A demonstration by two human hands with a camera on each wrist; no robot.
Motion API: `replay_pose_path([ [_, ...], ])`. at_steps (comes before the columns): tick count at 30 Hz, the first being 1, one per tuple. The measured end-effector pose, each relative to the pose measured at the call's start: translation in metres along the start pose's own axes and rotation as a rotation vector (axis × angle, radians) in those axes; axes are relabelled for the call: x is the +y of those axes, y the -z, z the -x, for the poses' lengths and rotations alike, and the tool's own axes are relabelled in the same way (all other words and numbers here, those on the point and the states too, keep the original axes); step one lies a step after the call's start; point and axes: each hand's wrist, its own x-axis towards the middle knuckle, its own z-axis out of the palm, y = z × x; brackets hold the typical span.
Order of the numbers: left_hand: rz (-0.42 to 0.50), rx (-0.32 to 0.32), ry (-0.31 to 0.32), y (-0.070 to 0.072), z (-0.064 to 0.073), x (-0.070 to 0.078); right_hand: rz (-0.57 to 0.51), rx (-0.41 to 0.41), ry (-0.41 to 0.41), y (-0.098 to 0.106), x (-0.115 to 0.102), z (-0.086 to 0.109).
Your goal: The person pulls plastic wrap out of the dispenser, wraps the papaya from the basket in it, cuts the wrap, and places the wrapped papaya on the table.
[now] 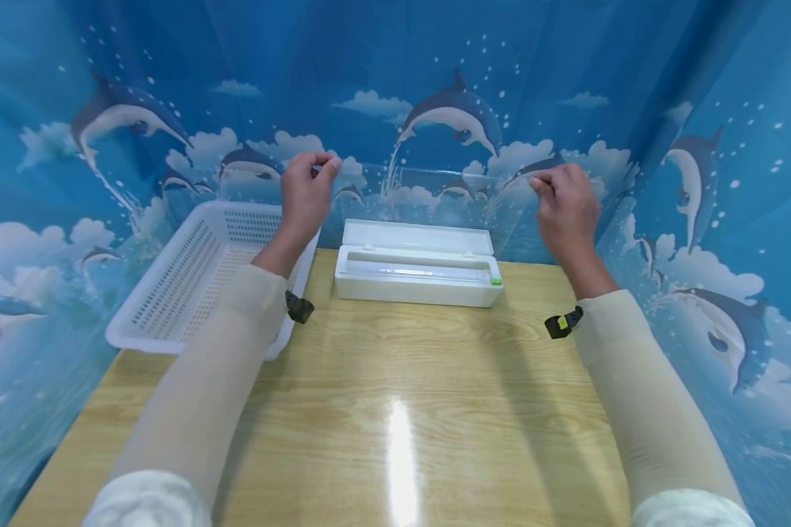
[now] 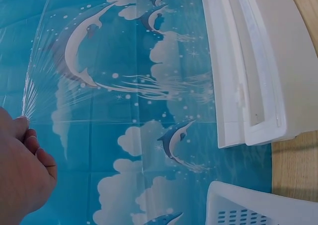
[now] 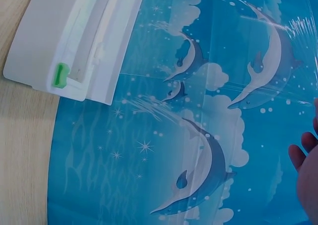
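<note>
A sheet of clear plastic wrap [image 1: 428, 192] is stretched between both hands, above and behind a white cling film dispenser [image 1: 417, 290]. My left hand [image 1: 307, 192] pinches one upper corner, and creases fan out from those fingertips in the left wrist view. At the opposite corner, my right hand [image 1: 569, 211] pinches the film; its fingertips are partly cut off in the right wrist view. The dispenser stands with its lid [image 1: 417, 237] tipped back, showing a roll of film [image 1: 411, 271] inside. A green slider [image 3: 60, 75] sits at its right end.
Left of the dispenser, a white perforated basket [image 1: 146, 344] stands on the wooden table [image 1: 343, 410], under my left forearm. A blue dolphin-print curtain [image 1: 382, 58] hangs close behind the table and along both sides.
</note>
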Motion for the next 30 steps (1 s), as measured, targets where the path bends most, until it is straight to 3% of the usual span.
replay_pose_path([
  [30, 0.036, -0.004, -0.065, 0.011, -0.011, 0.028, -0.012, 0.102, 0.008, 0.013, -0.007, -0.025],
])
